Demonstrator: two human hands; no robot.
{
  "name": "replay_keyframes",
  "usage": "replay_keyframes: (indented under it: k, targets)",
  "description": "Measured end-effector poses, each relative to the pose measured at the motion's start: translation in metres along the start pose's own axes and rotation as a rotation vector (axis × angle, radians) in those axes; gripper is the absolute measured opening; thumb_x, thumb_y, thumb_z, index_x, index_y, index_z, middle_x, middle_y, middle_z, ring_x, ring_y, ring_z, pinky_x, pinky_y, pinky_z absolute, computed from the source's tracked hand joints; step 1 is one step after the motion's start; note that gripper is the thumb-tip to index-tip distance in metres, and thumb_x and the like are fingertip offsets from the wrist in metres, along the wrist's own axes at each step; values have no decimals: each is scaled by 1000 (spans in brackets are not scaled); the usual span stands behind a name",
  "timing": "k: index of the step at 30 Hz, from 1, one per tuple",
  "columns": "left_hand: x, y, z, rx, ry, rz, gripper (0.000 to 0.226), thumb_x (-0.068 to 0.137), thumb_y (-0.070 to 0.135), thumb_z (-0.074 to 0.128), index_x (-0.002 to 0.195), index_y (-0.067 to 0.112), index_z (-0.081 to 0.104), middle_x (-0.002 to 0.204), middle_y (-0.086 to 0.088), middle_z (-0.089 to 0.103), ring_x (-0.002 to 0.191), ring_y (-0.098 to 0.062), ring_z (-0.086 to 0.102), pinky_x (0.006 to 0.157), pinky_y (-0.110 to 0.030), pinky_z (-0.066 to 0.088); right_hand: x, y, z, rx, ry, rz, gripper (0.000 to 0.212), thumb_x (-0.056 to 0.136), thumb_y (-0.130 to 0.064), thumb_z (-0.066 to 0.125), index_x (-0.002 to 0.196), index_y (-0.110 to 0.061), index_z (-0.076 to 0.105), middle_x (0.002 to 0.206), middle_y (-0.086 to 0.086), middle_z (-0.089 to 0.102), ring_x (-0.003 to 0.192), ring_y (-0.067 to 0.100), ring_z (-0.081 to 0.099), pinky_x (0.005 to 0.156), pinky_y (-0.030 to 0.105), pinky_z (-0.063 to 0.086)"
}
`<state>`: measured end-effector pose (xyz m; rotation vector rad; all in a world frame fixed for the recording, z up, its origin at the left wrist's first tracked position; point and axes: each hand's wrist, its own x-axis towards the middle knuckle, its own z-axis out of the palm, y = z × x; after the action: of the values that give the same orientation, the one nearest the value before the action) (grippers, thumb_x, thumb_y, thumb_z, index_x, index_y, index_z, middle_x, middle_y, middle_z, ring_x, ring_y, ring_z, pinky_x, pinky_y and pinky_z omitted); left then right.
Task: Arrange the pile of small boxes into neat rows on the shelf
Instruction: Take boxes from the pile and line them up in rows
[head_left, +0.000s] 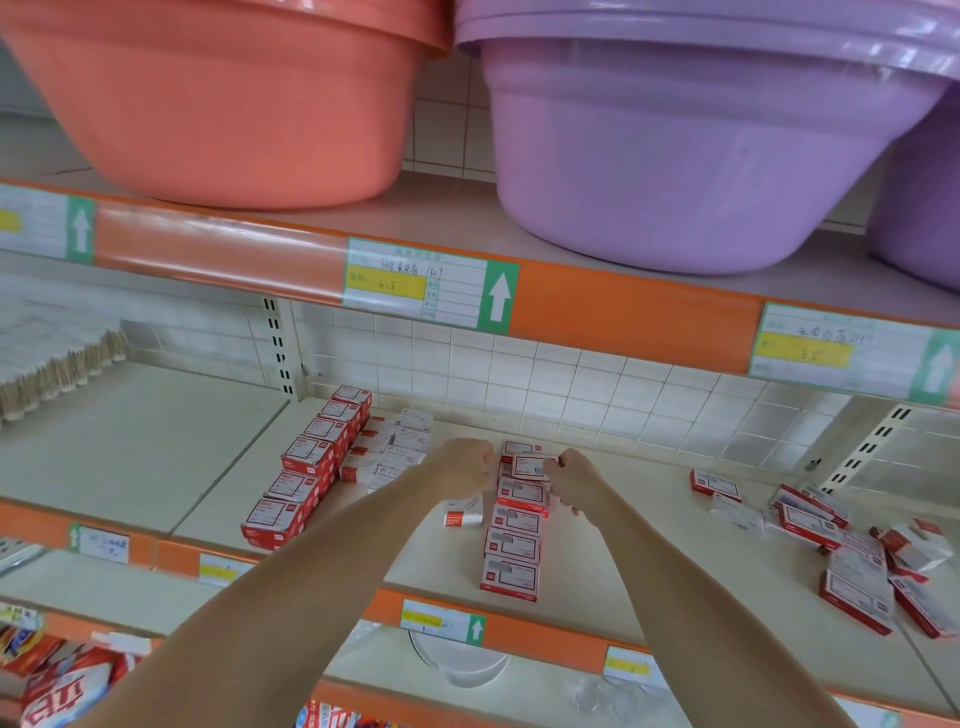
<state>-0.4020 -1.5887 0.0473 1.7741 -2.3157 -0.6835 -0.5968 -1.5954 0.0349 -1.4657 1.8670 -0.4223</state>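
Small red-and-white boxes lie on the cream shelf (623, 561). A neat stacked row (306, 483) runs front to back at the left, with a second whiter row (387, 449) beside it. A middle row (511, 540) runs from the shelf's front toward the back. My right hand (574, 480) pinches one box (529, 466) above the far end of that row. My left hand (465, 465) hovers just left of it with fingers curled, holding nothing that I can see. One white box (462, 512) lies under my left wrist. A loose pile (857, 551) sprawls at the right.
An orange basin (234, 104) and a purple basin (701, 145) stand on the shelf above. Its orange edge rail (623, 306) with price labels hangs over the work area. A tiled back wall (571, 384) closes the shelf. Packets (57, 680) fill the lower shelf at left.
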Motion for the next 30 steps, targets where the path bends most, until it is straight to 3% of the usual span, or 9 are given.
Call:
replay_keyframes:
  k: [6, 11, 14, 16, 19, 22, 25, 27, 30]
  targets:
    - [5, 0, 3, 38, 2, 7, 30, 98, 21, 51, 126, 13, 56, 121, -6, 59, 97, -19, 58, 85, -30, 51, 2, 1, -3, 172, -50, 35, 19, 97, -18, 48, 89, -4, 58, 66, 3, 54, 54, 17, 40, 47, 27, 31]
    - [9, 1, 6, 77, -12, 21, 27, 99, 19, 49, 123, 10, 57, 120, -7, 62, 107, -23, 58, 91, -31, 50, 5, -4, -2, 312, 34, -56, 12, 95, -21, 56, 93, -9, 58, 86, 12, 64, 69, 22, 54, 53, 29, 38]
    - [11, 0, 6, 80, -16, 20, 26, 97, 17, 50, 121, 10, 57, 118, -7, 62, 105, -23, 59, 90, -31, 50, 5, -6, -8, 424, 40, -105, 15, 94, -25, 61, 98, -11, 56, 91, 15, 68, 62, 18, 57, 50, 28, 40]
    - [12, 0, 6, 84, -13, 19, 26, 97, 18, 51, 121, 10, 58, 117, -8, 63, 105, -23, 59, 90, -31, 51, 5, -5, -11, 440, 62, -141, 18, 96, -24, 60, 102, -8, 57, 84, 14, 67, 56, 16, 56, 50, 27, 39]
    - [13, 0, 7, 66, -9, 11, 26, 96, 18, 52, 119, 9, 59, 117, -9, 63, 107, -25, 60, 91, -33, 51, 7, -3, -14, 322, 111, -225, 16, 97, -25, 58, 105, -12, 62, 86, 8, 65, 63, 18, 55, 58, 29, 42]
    - [15, 0, 7, 68, -7, 11, 23, 96, 20, 53, 115, 11, 60, 112, -8, 65, 103, -24, 61, 91, -35, 52, 10, -1, -14, -19, 80, -368, 21, 100, -19, 48, 115, -21, 64, 108, 4, 59, 92, 21, 59, 76, 30, 48]
    - [18, 0, 7, 93, -21, 15, 21, 95, 18, 52, 114, 11, 60, 109, -7, 65, 100, -23, 61, 89, -34, 53, 8, -4, -13, -356, -17, -456, 29, 103, -19, 42, 125, -27, 59, 118, 0, 50, 114, 19, 42, 96, 35, 39]
    - [19, 0, 8, 113, -28, 27, 22, 95, 17, 51, 115, 11, 60, 110, -7, 65, 100, -23, 61, 89, -33, 53, 6, -11, -12, -403, -43, -478, 30, 103, -18, 45, 128, -29, 55, 118, -3, 53, 115, 19, 41, 95, 36, 39]
    - [18, -1, 9, 164, -27, 58, 28, 98, 15, 50, 123, 7, 58, 119, -7, 62, 107, -22, 60, 92, -30, 51, 6, -19, -7, -336, -73, -434, 25, 100, -16, 50, 122, -30, 52, 104, -7, 46, 103, 19, 50, 90, 41, 51]
